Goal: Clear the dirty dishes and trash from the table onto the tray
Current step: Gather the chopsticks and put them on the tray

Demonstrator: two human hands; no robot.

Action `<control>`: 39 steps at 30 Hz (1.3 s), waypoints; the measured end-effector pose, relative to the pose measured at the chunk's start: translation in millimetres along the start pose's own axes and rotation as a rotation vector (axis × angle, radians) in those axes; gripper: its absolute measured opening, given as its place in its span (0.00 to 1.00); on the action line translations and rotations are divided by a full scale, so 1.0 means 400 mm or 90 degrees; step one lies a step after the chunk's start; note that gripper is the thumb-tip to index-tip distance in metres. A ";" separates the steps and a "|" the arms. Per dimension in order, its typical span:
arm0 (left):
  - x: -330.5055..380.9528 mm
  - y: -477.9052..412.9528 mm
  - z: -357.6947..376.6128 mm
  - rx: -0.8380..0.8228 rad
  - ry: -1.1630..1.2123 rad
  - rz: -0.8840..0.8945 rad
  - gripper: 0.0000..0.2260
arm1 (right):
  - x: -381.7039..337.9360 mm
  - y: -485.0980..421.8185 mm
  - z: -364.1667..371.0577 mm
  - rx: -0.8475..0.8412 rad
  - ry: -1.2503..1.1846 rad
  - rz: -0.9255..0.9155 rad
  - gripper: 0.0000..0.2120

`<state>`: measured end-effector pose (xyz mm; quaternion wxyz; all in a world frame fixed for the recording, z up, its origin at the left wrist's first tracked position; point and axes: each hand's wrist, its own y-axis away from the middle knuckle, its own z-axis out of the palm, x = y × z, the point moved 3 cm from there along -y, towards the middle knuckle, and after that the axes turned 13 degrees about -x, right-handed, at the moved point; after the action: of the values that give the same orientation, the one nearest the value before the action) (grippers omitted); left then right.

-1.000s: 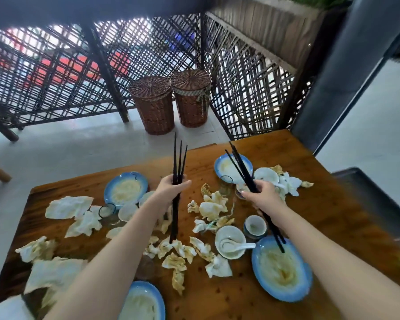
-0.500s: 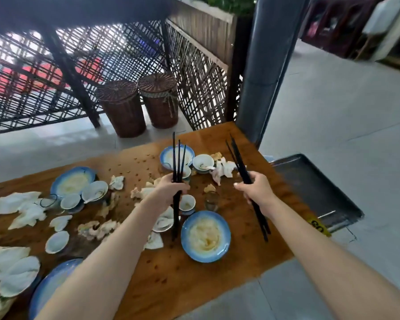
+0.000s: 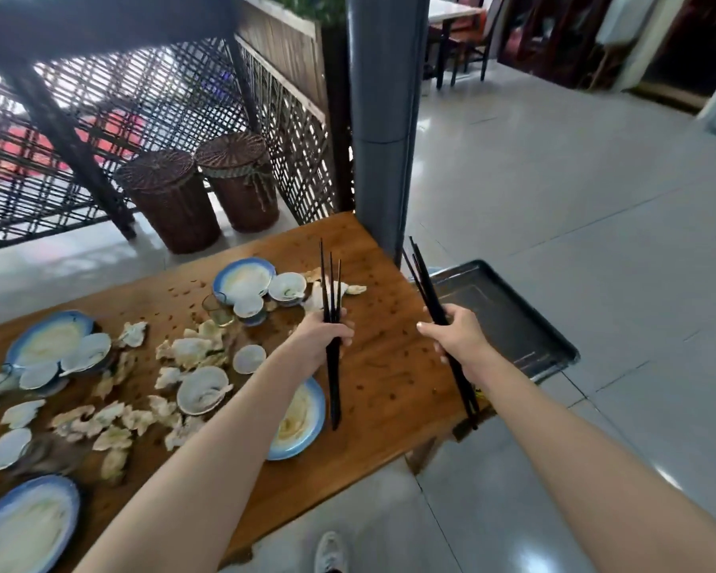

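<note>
My left hand (image 3: 322, 335) grips a bundle of black chopsticks (image 3: 331, 283), held upright over the right part of the wooden table (image 3: 389, 378). My right hand (image 3: 457, 337) holds a second bundle of black chopsticks (image 3: 424, 279), tilted, at the table's right edge beside the dark tray (image 3: 509, 320). The tray lies empty, just beyond the table's right end. Blue-rimmed dirty plates (image 3: 298, 419), small white bowls (image 3: 202, 390) and crumpled napkins (image 3: 191, 349) are scattered across the table.
A grey pillar (image 3: 383, 117) stands behind the table's far right corner. Two wicker baskets (image 3: 170, 200) stand by a lattice fence. A glass (image 3: 218, 310) stands among the dishes. Grey tiled floor lies to the right, and my shoe (image 3: 329, 552) shows below.
The view has swung to the right, bringing the tray fully into sight. Both hands, still holding their chopsticks, have moved from over the dishes toward the table's right end and the tray.
</note>
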<state>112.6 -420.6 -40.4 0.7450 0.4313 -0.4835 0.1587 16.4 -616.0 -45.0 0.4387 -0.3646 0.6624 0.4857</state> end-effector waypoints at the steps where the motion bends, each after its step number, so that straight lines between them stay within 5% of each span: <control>1: -0.002 -0.017 0.022 -0.004 0.002 -0.009 0.11 | 0.009 0.001 -0.022 0.006 -0.002 0.003 0.10; 24: 0.108 -0.623 0.423 -0.061 0.069 -0.100 0.11 | 0.102 -0.357 -0.625 0.128 -0.001 0.107 0.09; 34: 0.075 -0.848 0.536 -0.032 0.055 -0.177 0.10 | 0.226 -0.530 -0.786 0.102 -0.036 0.182 0.16; 39: 0.058 -0.971 0.578 0.026 0.061 -0.198 0.08 | 0.276 -0.664 -0.867 0.056 -0.020 0.198 0.09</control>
<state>242.5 -833.2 -173.3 0.7738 0.5081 -0.3715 0.0717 140.4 -1025.8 -184.6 0.3840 -0.2304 0.7247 0.5237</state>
